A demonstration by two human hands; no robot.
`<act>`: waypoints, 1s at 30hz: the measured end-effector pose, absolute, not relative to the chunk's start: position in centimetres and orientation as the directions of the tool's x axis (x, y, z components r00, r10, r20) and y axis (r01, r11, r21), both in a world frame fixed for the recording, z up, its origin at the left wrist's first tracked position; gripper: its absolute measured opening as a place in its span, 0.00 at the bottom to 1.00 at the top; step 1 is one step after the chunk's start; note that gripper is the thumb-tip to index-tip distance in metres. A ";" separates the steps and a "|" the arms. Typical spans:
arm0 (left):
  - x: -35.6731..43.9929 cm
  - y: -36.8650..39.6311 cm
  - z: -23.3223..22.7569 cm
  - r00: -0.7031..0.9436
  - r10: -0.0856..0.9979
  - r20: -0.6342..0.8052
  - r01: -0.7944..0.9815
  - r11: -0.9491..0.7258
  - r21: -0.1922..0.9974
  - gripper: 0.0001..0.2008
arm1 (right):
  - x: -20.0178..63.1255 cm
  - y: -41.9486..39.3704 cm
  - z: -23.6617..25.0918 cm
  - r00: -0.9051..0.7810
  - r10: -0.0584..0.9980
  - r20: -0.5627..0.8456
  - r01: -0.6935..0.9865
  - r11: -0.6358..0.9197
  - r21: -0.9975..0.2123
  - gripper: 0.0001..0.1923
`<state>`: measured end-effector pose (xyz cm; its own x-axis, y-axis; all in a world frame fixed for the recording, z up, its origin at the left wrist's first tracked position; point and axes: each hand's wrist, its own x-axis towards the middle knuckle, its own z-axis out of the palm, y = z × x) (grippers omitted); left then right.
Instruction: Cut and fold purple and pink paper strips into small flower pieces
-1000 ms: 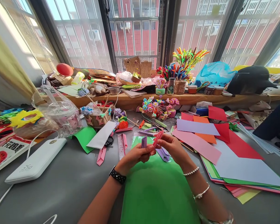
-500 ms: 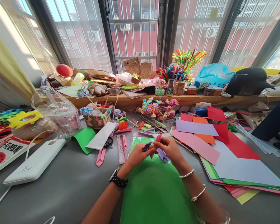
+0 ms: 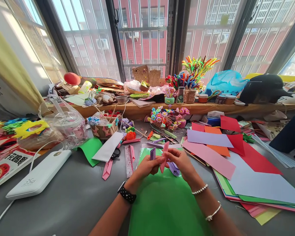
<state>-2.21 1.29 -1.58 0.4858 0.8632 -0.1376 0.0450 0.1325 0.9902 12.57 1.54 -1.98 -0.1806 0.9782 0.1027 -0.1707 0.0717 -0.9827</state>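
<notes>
Between my two hands a folded pink paper strip (image 3: 164, 157) stands nearly upright. My left hand (image 3: 148, 165) is closed, with a folded purple paper piece (image 3: 152, 153) tucked in its fingers and its thumb against the pink strip. The fingers of my right hand (image 3: 179, 160) pinch the pink strip from the other side. Just below that hand, another folded purple paper piece (image 3: 173, 168) lies on the green mat (image 3: 169, 203). Left of the mat are a ruler (image 3: 128, 162) and a folded pink strip (image 3: 107, 169).
Coloured paper sheets (image 3: 263, 183) are stacked at the right. A white power bank (image 3: 39, 173) with a cable lies at the left. Scissors (image 3: 116, 153) rest partly under a white paper (image 3: 107, 146). Craft flowers (image 3: 166, 118) stand at the back, below the crowded sill.
The pink strip has turned more upright and shows more of its length between my hands. The purple piece in my left hand now points upward. The view has shifted slightly.
</notes>
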 end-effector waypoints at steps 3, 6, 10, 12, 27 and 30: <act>-2.1 1.3 -1.7 0.474 0.868 -0.144 0.035 0.145 0.989 0.20 | 12.5 1.7 -2.3 -0.198 0.974 0.113 -0.107 0.093 -0.990 0.15; -1.9 1.4 -1.9 0.432 0.892 -0.131 -0.043 0.166 0.985 0.17 | 12.7 1.8 -2.2 -0.088 0.983 0.162 -0.097 0.154 -0.983 0.14; -2.2 1.7 -1.9 0.396 0.913 -0.096 -0.313 0.232 0.921 0.13 | 13.3 2.0 -2.0 0.096 0.984 0.149 -0.167 0.164 -0.972 0.13; -2.4 1.7 -1.8 0.432 0.899 -0.068 -0.437 0.275 0.856 0.11 | 13.5 2.1 -1.9 0.118 0.985 0.127 -0.204 0.149 -0.968 0.14; -2.4 2.0 -2.3 0.332 0.942 -0.043 -0.461 0.202 0.864 0.14 | 13.0 1.7 -1.8 -0.155 0.973 0.170 -0.158 0.145 -0.977 0.14; -2.3 2.0 -2.4 0.275 0.958 -0.082 -0.404 0.192 0.894 0.17 | 12.7 1.5 -1.5 -0.184 0.970 0.162 -0.157 0.134 -0.979 0.13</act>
